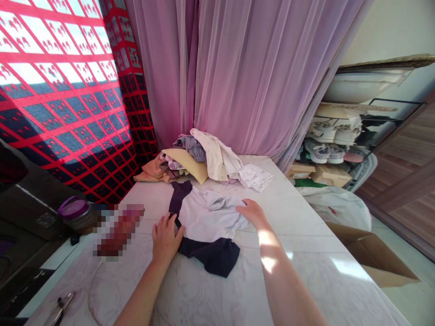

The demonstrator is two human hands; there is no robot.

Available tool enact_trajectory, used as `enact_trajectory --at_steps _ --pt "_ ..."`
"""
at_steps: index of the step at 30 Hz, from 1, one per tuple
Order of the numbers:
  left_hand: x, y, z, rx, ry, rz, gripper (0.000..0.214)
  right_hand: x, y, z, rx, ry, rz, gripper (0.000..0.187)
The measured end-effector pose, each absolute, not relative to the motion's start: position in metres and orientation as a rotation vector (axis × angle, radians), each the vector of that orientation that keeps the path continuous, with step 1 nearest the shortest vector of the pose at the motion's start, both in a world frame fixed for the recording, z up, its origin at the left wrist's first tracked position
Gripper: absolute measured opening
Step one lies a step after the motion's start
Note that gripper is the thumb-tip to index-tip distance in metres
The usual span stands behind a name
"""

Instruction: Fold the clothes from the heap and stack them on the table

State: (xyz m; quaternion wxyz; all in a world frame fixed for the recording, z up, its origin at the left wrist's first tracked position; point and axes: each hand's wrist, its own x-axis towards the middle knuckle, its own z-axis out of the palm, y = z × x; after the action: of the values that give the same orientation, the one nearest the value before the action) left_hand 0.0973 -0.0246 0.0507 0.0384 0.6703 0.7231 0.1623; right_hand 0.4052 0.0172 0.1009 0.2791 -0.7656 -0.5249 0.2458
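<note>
head view: shows a white-and-navy garment [207,222] lying mid-table on the pale table [306,280]. presses left hand [165,237], open with fingers splayed, on the garment's left edge, gripping nothing, seemingly to pin the cloth flat. rests right hand [251,211] on the garment's right side, fingertips lost in folds; cannot tell whether pinching. beyond the garment, a heaped clothes pile [204,160]; left of it, a purple-lidded jar [75,210].
</note>
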Motion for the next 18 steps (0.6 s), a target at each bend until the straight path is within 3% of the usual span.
enact_trajectory --at_steps 5,8,13,15,18 --pt "0.099 -0.024 0.050 2.069 2.225 0.443 0.047 0.452 -0.029 0.114 -2.501 -1.285 0.445 0.030" --pt "0.100 -0.024 0.049 2.078 2.216 0.433 0.047 0.445 -0.030 0.125 -2.469 -1.408 0.220 0.039" --pt "0.100 -0.025 0.048 2.105 2.232 0.451 0.047 0.377 0.007 0.128 -2.176 -1.759 0.507 0.052" --pt "0.099 -0.026 0.049 2.109 2.232 0.434 0.049 0.355 0.022 0.120 -2.032 -1.901 0.561 0.042" --pt "0.099 -0.027 0.050 2.123 2.206 0.393 0.047 0.352 0.041 0.112 -1.977 -1.795 0.643 0.009"
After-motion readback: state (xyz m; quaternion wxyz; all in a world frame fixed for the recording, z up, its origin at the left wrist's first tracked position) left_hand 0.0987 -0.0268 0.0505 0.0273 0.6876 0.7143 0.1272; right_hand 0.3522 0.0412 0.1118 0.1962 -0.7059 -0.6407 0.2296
